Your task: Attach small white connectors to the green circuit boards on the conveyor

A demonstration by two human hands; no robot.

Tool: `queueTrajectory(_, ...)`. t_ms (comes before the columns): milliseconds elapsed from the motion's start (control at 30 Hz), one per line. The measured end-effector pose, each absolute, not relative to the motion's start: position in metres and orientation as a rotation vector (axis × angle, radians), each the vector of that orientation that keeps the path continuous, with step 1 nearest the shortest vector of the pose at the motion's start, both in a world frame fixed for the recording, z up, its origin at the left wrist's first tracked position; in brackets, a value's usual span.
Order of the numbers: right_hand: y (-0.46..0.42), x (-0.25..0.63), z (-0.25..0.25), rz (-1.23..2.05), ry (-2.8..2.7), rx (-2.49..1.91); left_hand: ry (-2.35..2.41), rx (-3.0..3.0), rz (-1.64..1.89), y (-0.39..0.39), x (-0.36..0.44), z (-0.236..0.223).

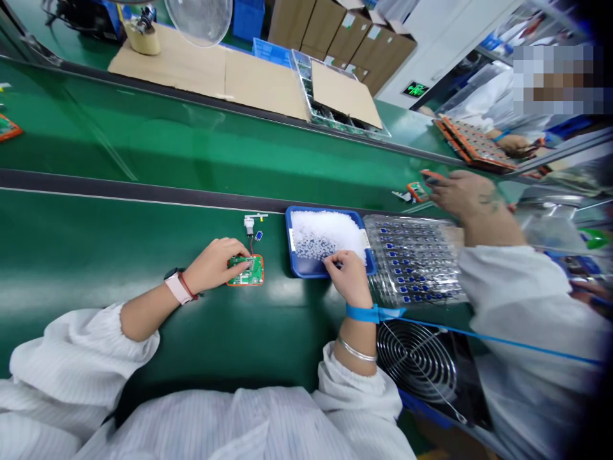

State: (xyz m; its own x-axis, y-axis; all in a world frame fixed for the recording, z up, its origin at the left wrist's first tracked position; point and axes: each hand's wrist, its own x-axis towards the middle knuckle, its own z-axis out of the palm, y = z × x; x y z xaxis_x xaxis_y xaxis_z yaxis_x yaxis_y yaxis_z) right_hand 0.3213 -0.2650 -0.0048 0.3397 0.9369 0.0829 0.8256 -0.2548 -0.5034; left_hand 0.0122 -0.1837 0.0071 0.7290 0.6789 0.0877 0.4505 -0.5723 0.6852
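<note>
My left hand (219,260) curls over the left part of a green circuit board (253,273) with an orange rim, its fingers gripping the board against the table. A red wire runs from the board up to a white connector piece (249,225), and a small blue part (259,236) lies beside it. My right hand (352,276) is at the front right of a blue tray (313,268) holding many tiny white pieces (330,229). Its thumb and fingers are pinched together; whatever is between them is too small to make out.
Right of the tray lies a clear plastic blister tray (416,255) with rows of blue parts. A co-worker's hand (464,195) reaches over the green belt (201,140), near another orange-rimmed board (417,191). A fan (416,361) stands at lower right; a blue cord leads from my right wrist strap.
</note>
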Motion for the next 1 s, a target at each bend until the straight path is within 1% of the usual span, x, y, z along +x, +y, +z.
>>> queueTrajectory(200, -0.263, 0.316, 0.003, 0.312, -1.609, -2.110, 0.848, 2.265, 0.470, -0.184, 0.012, 0.007)
queueTrajectory(300, -0.260, 0.290, 0.015, 0.262, -1.639, -1.930, 0.851, 2.239, 0.537, -0.184, 0.012, 0.006)
queueTrajectory(400, -0.257, 0.243, 0.021, 0.410, -1.714, -1.615, 0.826, 2.159, 0.652, -0.185, 0.013, 0.006)
queueTrajectory(467, -0.254, 0.213, 0.018, 0.540, -1.762, -1.492, 0.780, 2.126, 0.689, -0.185, 0.014, 0.007)
queueTrajectory(600, -0.251, 0.185, 0.004, 0.636, -1.756, -1.468, 0.765, 2.162, 0.663, -0.186, 0.015, 0.008)
queueTrajectory(1000, -0.242, 0.185, -0.006, 0.772, -1.740, -1.479, 0.915, 2.237, 0.618, -0.188, 0.020, 0.005)
